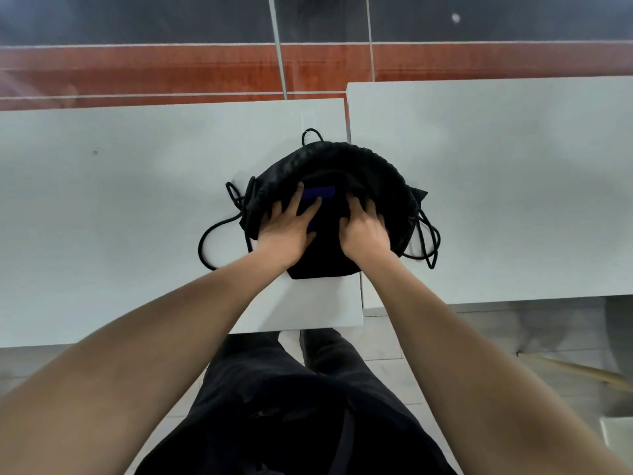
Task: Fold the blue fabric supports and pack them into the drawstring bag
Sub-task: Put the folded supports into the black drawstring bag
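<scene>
Blue support (318, 193), judged soft and light, is pressed into the bag (383, 173) mouth by spread left hand (287, 228); right hand (363, 231) is seen curled on the bag's near rim.

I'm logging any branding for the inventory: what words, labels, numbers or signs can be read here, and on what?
None can be read: the black drawstring bag, the blue fabric inside it and the white tables show no lettering in this view.

No text, label, brand or number can be read on anything in view.
</scene>
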`<state>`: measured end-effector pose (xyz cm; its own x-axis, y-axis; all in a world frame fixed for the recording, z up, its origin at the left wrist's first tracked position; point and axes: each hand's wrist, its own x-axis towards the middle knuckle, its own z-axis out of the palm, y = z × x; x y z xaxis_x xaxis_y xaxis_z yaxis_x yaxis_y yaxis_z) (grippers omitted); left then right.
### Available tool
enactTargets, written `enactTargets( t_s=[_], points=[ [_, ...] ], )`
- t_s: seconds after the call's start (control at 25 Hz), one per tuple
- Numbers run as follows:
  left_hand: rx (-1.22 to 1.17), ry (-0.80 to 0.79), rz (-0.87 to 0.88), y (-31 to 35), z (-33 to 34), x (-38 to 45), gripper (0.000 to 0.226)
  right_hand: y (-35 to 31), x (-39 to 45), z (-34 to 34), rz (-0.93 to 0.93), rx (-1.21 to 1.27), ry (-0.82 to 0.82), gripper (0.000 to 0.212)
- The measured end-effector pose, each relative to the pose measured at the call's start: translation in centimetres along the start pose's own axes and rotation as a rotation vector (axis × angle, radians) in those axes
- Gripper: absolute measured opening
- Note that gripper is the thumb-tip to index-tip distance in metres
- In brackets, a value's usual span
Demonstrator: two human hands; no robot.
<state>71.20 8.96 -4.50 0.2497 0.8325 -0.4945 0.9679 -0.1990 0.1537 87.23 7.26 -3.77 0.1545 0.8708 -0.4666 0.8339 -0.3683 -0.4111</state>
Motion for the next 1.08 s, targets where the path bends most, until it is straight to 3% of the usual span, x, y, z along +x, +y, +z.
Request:
enactTargets(
  t_s=[0.2,0.28,0.4,0.48,0.56,0.64,0.76,0.92,1.08],
  points=[
    [0.019,-0.053,-0.019,-0.7,-1.1,0.7,0.071,0.2,1.7,-3.7,0.254,-0.153,-0.127,0.052],
    [-0.104,-0.027,0.019,-0.9,-1.3,0.9,0.068,0.3,1.8,-4.1,0.207,-0.128,-0.098,0.044],
    [0.018,0.007,0.074,-0.1,-2.0,0.5,0.066,-0.5,0.9,-4.0,0.027,-0.113,-0.004,0.033],
    [-0.033,0.041,0.114,0.5,-2.8,0.0,0.05,-1.1,0.2,-4.4,-0.087,-0.076,0.047,0.027],
    [-0.192,0.116,0.141,1.0,-4.2,-0.8,0.033,-1.5,-0.3,-4.9,-0.186,0.052,0.128,0.026],
    [-0.32,0.311,0.106,1.1,-6.0,-1.2,0.023,-1.6,-0.2,-5.9,-0.244,0.184,0.251,0.03],
    [-0.465,0.506,0.013,0.6,-8.3,-1.0,0.018,-1.7,0.9,-7.0,-0.222,0.238,0.354,0.037],
    [-0.655,0.331,-0.112,-0.2,-9.0,0.0,0.031,-1.5,2.2,-7.5,-0.092,0.209,0.254,0.044],
    [-0.638,0.249,-0.059,-0.5,-9.2,-0.2,0.028,-0.8,1.9,-8.0,-0.108,0.242,0.239,0.041]
  ],
)
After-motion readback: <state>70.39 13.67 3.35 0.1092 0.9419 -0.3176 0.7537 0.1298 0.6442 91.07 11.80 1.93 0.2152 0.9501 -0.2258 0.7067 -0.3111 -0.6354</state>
